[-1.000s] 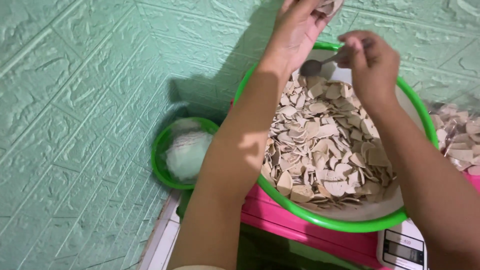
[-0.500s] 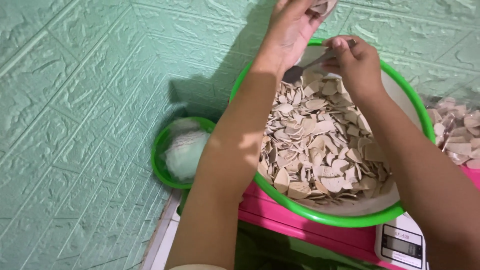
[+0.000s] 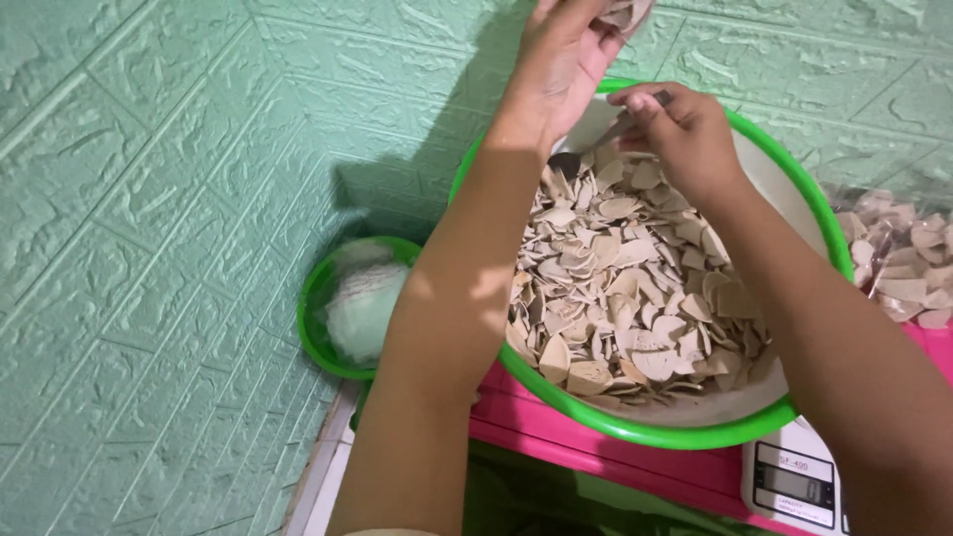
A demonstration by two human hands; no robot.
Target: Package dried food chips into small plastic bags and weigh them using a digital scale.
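Observation:
A large green-rimmed bowl holds a heap of thin beige chip slices. My right hand reaches over its far side and grips a metal spoon, whose bowl touches the slices at the far left of the heap. My left hand is raised above the bowl's far rim. It holds a small clear packet of slices, which is mostly cut off by the top edge. My left forearm crosses the bowl's left rim.
A small green bowl with crumpled clear plastic sits to the left, against the green embossed wall. The big bowl rests on a pink surface. A white digital scale is at the bottom right, and a clear bag of slices at the right.
My right hand has moved left and lowered the spoon's bowl from above the heap down onto the slices. My left hand has stayed raised with its packet.

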